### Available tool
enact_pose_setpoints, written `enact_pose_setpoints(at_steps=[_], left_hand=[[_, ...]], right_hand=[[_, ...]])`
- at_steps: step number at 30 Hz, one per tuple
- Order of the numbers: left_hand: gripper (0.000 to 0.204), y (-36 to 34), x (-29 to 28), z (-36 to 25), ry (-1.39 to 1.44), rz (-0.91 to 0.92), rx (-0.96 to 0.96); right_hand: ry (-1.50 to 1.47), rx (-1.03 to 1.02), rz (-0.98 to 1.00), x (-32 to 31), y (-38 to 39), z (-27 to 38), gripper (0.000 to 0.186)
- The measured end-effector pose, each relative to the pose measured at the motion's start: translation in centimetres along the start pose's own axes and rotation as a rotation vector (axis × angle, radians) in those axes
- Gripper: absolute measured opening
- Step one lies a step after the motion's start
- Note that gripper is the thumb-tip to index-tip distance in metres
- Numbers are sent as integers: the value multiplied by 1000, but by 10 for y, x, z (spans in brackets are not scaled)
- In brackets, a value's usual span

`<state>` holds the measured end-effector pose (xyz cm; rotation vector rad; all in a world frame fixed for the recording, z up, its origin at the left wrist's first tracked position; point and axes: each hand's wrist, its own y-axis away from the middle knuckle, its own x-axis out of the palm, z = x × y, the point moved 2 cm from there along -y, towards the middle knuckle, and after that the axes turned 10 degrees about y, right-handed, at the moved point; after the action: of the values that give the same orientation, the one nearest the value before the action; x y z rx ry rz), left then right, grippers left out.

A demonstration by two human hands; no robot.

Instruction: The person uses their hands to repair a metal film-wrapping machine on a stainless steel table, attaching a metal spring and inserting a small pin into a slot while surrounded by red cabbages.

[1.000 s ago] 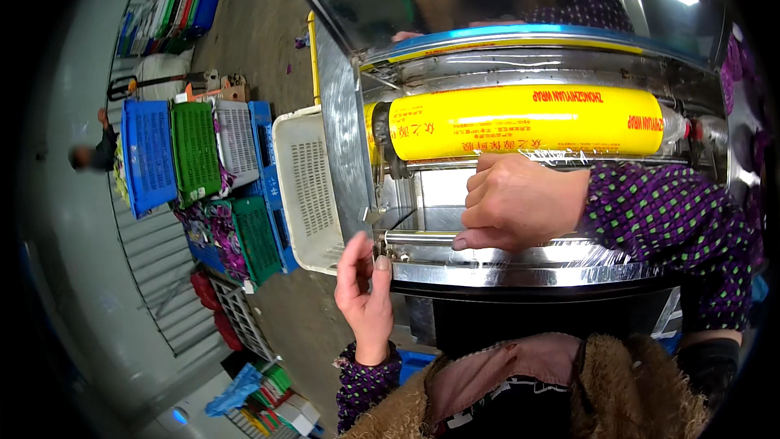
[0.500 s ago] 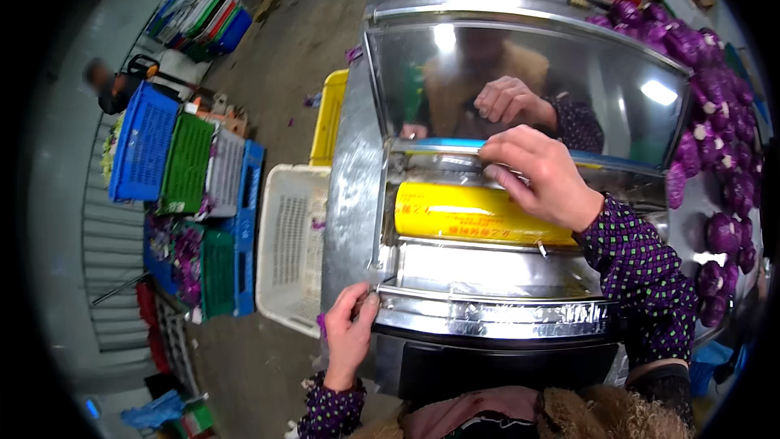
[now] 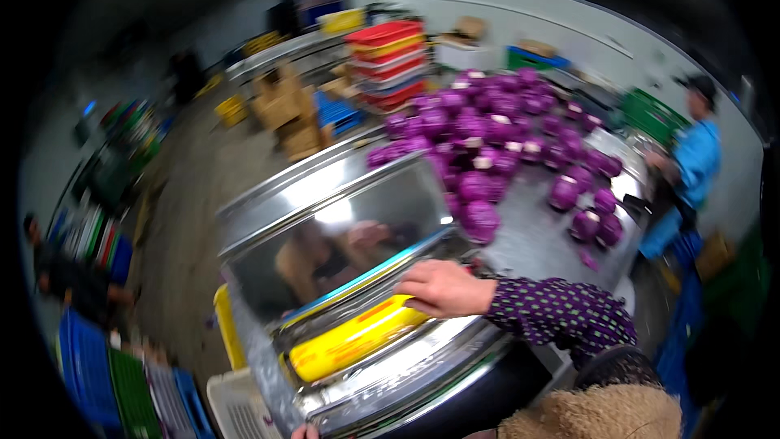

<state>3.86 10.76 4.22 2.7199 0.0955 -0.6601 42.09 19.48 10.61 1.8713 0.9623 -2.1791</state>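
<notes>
A steel wrapping machine fills the lower middle, with its dark glossy panel tilted and reflecting me. A yellow film roll lies inside it. My right hand rests over the roll's right end, fingers curled; what they grip, if anything, is hidden. My left hand shows only as fingertips at the bottom edge by the machine's left corner, too cut off to read. Many purple cabbages are piled on the steel table behind and right of the machine.
A co-worker in blue stands right of the table; another person is at far left. Stacked crates, a white basket and a yellow crate are on the left. Cardboard boxes and red trays stand behind.
The view has swung up and right, bringing the cabbages and blue-clothed co-worker into sight. My right hand stays curled over the roll; my left hand has dropped almost out of the picture.
</notes>
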Motion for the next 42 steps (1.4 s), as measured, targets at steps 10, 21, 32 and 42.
enact_pose_setpoints(at_steps=[10,21,32,42], left_hand=[[32,-40,51,-52,-209,-89,519],[73,-177,212,-298,-667,-389,1293],[66,-125,183,-252,-661,-344,1406],[46,-85,166,-220,-637,-199,1415]], right_hand=[[-54,232,-179,-23,159,-57,25],[-138,653,-18,-29,291,-111,19],[-80,889,131,-56,277,-181,20],[-175,105,105,2,-57,-242,20]])
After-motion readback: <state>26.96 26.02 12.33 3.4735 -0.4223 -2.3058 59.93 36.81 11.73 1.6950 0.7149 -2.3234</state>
